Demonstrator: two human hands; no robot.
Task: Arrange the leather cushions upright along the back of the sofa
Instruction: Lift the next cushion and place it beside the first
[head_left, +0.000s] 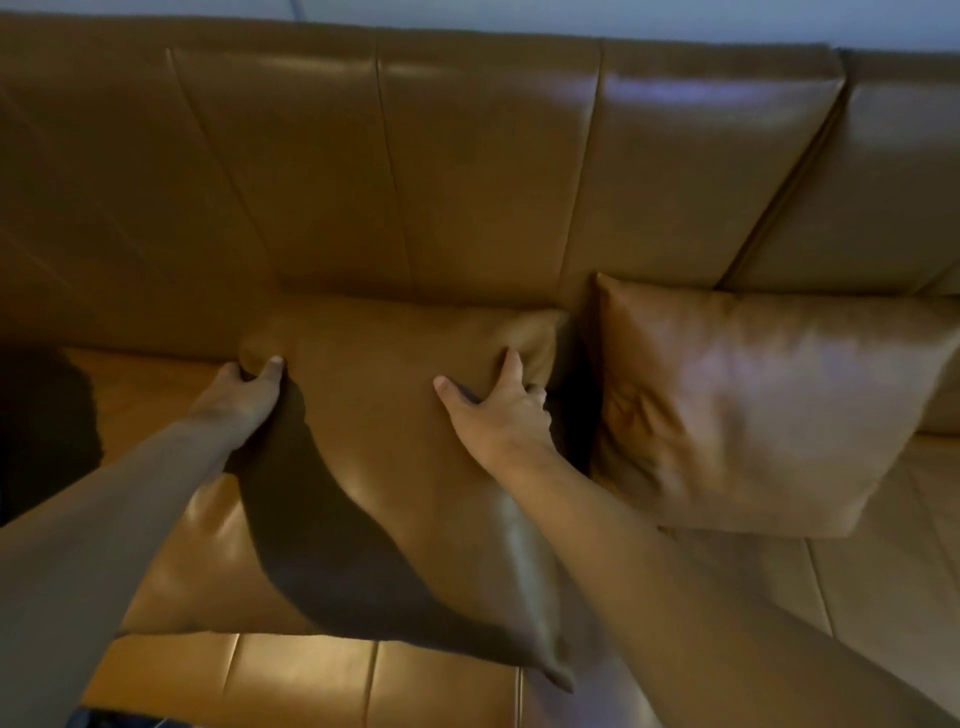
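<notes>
Sofa: tan leather sofa (467, 171) fills the view; its panelled back runs across the top, the seat lies below.
Near cushion: a tan leather cushion (395, 467) sits at the middle of the seat, its top edge against the foot of the sofa back, its lower corner reaching toward the seat's front edge. It leans back rather than standing fully upright.
Far cushion: a second cushion (753, 410) stands to the right, propped against the back, shiny on its face. It is just beside the near cushion; a dark gap shows between them, and I cannot tell whether they touch.
Left hand: the left hand (244, 395) holds the near cushion's upper left corner; the grip is closed on that corner, thumb on the front face, fingers curled behind the edge.
Right hand: the right hand (498, 410) is pressed on the near cushion's upper right part; thumb and forefinger are spread on the front face, the other fingers wrap over the right edge, so the grip is clamped on the cushion.
Arms: both bare forearms reach in from the lower corners.
Shadow: a dark shadow falls across the near cushion's left half.
</notes>
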